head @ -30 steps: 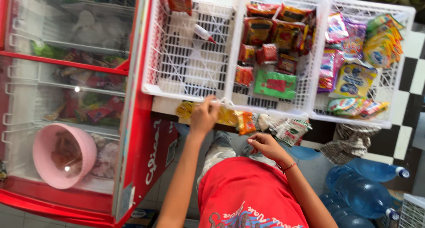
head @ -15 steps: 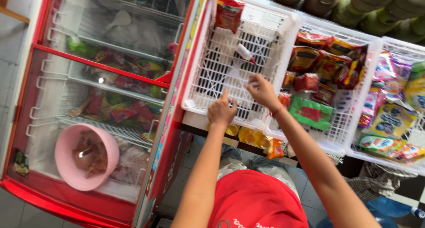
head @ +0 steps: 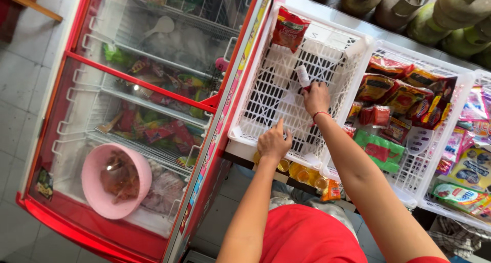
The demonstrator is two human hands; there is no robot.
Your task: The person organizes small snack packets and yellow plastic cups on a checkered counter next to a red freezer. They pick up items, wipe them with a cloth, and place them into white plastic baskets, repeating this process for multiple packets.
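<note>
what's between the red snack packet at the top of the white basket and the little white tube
Head view: only bare white basket lattice lies between the red snack packet and the small white tube that the right hand touches.

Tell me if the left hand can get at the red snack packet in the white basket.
Probably yes. The left hand rests on the basket's near rim, and the basket floor between it and the packet at the far corner lies bare. The right hand, on a small tube, sits off to the side.
</note>
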